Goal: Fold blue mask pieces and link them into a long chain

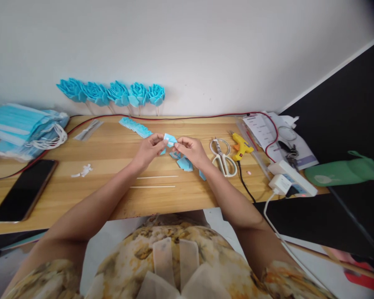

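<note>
A small blue-and-white folded piece of mask fabric [170, 140] is held up over the table between my two hands. My left hand [151, 150] pinches its left edge, and the fingers of my right hand [190, 150] close on its right edge. Behind my left hand runs an overlapping row of blue fabric pieces [134, 126]. Several folded blue pieces [185, 163] lie beneath my right hand. Two thin wooden sticks [157, 177] rest nearer the front edge. To the right are white-handled scissors [223, 160] and a yellow glue gun [241, 146].
Several blue fabric flowers [118, 93] on sticks lean against the wall. At left are stacked face masks [21, 128], a phone [25, 191] and white scraps [83, 170]. A power strip [294, 180], papers [264, 131] and a green bottle [343, 169] occupy the right. A red-black wire [174, 118] crosses the back.
</note>
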{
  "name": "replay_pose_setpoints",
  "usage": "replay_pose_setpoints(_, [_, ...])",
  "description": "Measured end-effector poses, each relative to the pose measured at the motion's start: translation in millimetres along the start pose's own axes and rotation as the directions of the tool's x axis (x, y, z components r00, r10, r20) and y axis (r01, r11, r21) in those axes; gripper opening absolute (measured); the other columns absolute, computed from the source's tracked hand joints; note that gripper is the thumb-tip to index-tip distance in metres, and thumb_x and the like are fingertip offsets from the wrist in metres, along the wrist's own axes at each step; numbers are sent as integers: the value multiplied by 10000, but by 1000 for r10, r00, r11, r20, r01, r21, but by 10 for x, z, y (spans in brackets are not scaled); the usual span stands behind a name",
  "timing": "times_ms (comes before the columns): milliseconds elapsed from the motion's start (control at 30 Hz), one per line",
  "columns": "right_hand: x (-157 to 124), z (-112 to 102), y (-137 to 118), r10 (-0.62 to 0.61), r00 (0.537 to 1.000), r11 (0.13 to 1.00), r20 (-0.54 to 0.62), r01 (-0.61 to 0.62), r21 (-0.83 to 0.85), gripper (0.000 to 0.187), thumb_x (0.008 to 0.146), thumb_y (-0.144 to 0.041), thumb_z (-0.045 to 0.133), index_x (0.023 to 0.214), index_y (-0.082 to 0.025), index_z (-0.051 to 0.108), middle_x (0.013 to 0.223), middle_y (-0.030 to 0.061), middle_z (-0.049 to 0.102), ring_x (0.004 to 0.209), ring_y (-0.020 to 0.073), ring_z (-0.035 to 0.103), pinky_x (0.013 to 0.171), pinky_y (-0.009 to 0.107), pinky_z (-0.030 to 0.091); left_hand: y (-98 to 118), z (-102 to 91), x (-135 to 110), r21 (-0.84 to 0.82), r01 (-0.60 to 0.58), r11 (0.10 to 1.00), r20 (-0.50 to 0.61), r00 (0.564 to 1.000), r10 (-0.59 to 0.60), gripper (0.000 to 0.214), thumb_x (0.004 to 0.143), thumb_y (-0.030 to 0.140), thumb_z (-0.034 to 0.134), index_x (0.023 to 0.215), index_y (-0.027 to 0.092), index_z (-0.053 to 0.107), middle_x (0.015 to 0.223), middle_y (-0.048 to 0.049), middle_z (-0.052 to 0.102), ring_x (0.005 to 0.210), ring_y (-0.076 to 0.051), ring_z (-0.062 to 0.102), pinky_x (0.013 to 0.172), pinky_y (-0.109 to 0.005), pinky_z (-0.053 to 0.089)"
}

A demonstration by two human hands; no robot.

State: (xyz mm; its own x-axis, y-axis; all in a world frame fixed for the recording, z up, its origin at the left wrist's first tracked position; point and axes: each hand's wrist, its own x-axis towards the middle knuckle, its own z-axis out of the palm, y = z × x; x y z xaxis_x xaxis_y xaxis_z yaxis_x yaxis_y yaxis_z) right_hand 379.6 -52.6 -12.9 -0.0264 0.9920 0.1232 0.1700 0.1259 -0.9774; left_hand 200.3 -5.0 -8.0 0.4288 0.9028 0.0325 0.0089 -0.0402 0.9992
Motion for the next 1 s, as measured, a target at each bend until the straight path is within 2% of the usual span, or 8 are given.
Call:
replay_pose_setpoints(67, [-3, 9, 4, -20, 997, 998, -70, 17, -54, 209, 812, -375, 615, 746, -182, 659, 692, 5, 671, 605, 118, 565, 597, 242, 446, -7, 7, -5, 2, -77, 997, -117, 990, 77, 252, 793, 417, 660, 863, 204, 546, 602, 54, 490, 509, -92, 422, 480, -223, 335])
replay_pose_setpoints(133, [-9, 22, -3, -39, 991, 993, -128, 24, -117, 209, 813, -369, 602, 748, -178, 660, 678, 2, 653, 607, 120, 556, 599, 243, 436, -18, 23, -22, 83, -183, 980, -183, 963, 195, 237, 809, 406, 660, 818, 201, 540, 628, 47, 509, 534, -87, 440, 504, -218, 355])
replay_pose_setpoints(200, [-16, 38, -21, -57, 987, 985, -151, 31, -169, 214, 810, -369, 593, 761, -174, 667, 676, -1, 645, 609, 118, 545, 601, 240, 426, -39, 48, -46, 207, -268, 941, -149, 942, 301, 207, 825, 362, 651, 756, 188, 562, 638, 33, 535, 557, -87, 457, 531, -220, 363])
replay_pose_setpoints(267, [-24, 56, -41, -70, 987, 979, -147, 40, -199, 214, 806, -366, 584, 774, -173, 673, 682, -2, 647, 614, 118, 543, 603, 236, 424, -66, 73, -70, 319, -315, 894, -75, 932, 355, 145, 837, 306, 634, 771, 178, 620, 645, 25, 564, 570, -90, 472, 549, -227, 365])
replay_pose_setpoints(400, [-35, 83, -50, -88, 987, 974, -132, 57, -221, 203, 807, -359, 579, 773, -180, 669, 677, -8, 645, 625, 124, 561, 622, 235, 440, -111, 91, -92, 449, -319, 835, -59, 921, 384, 94, 840, 252, 631, 872, 176, 676, 618, 41, 552, 547, -89, 457, 553, -232, 353])
replay_pose_setpoints(767, [-33, 112, 62, -261, 960, 900, -97, 206, -383, 150, 833, -250, 570, 809, -185, 703, 744, 9, 714, 691, 137, 638, 689, 238, 475, -126, 53, -85, 561, -300, 772, -36, 922, 384, 126, 855, 256, 628, 902, 179, 715, 670, 18, 629, 590, -104, 514, 576, -239, 366])
replay_pose_setpoints(1000, [-30, 112, 82, -303, 950, 860, -78, 237, -453, 152, 841, -241, 567, 806, -193, 706, 743, 11, 717, 673, 134, 627, 682, 236, 470, -106, 49, -92, 610, -333, 719, -5, 906, 424, 132, 849, 220, 599, 856, 169, 720, 713, -3, 673, 605, -111, 533, 583, -247, 374])
